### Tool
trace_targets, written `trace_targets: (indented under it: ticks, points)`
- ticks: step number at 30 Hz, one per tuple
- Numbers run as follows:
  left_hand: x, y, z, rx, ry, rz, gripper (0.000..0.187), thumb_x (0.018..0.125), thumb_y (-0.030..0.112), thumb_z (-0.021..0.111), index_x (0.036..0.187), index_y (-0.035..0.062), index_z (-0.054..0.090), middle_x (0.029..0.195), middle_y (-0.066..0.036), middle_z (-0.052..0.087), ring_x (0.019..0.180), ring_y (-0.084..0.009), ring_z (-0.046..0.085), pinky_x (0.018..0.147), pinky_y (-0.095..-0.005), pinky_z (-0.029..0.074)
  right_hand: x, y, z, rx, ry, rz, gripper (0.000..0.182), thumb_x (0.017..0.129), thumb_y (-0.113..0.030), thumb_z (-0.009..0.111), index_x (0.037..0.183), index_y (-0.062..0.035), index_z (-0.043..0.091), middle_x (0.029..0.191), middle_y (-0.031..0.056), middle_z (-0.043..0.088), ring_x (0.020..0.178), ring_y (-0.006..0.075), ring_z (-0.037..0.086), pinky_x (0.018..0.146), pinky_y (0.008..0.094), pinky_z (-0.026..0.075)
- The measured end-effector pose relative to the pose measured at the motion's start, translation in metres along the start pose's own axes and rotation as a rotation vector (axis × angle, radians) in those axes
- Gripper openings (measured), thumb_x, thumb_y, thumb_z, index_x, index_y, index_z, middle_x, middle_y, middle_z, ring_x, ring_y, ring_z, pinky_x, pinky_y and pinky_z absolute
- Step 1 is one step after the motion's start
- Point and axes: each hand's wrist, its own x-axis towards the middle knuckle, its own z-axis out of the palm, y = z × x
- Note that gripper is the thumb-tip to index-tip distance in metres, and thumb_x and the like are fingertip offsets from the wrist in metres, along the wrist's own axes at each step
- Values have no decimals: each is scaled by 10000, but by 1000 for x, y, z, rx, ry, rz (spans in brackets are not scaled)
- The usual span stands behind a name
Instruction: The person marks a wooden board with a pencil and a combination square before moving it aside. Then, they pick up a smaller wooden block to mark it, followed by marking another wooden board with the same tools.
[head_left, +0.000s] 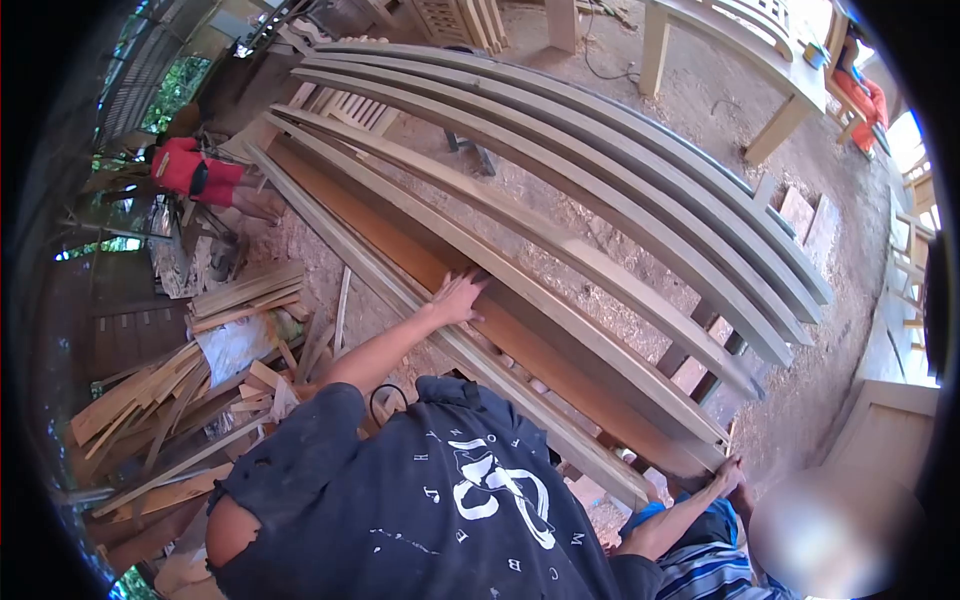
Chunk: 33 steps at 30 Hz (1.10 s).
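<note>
The long, open trough of brown wood with pale timber rails [370, 208] lies directly ahead of you, its long axis running from upper left to lower right. Your left hand [460, 298] reaches across it near mid-length, fingers apart, pointing toward the far rail. Your right hand [730, 470] is nearer the lower-right end; whether its fingers are clamped cannot be determined.

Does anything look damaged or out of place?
The black shirt looks torn near the left shoulder, where skin shows through a ragged opening. Nearby wood offcuts lie jumbled at odd angles. The brown board by the left hand shows no clear damage.
</note>
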Motion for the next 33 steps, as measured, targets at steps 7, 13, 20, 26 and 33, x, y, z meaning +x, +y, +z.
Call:
trace_targets:
  ticks: [7,13,20,26,33]
  points:
    - [-5,3,-2,-37,-10,-33,1095,694,362,935,1602,165,356,1622,-184,343,1492,-410,348,1162,-737,262,-7,-1,-8,170,21,0,446,912,-326,563,1197,5,652,1118,241,710,1046,410,682,913,505,514]
    - [-1,8,-8,38,-27,-3,1110,679,356,942,1603,163,359,1633,-168,350,1506,-388,344,1176,-722,242,-18,2,-23,280,46,25,441,911,-324,567,1185,10,660,1108,233,712,1038,393,683,905,495,515]
    - [3,18,-35,101,-143,47,1123,623,378,963,1581,157,418,1631,-168,387,1494,-381,374,1138,-683,271,-23,10,-34,349,43,42,436,911,-321,571,1170,15,670,1096,225,714,1029,374,684,896,484,516]
    - [13,15,-40,192,-164,89,1001,625,379,967,1498,175,521,1477,-143,536,1408,-337,470,1140,-648,304,-34,18,-42,409,46,71,432,910,-319,575,1157,20,678,1085,217,716,1021,357,685,888,475,517]
    - [1,17,-49,223,-101,192,848,575,397,977,1277,105,601,1197,-110,605,1241,-308,539,1040,-544,359,-47,35,-55,454,69,149,428,909,-317,579,1142,25,687,1073,209,718,1012,338,687,878,463,518]
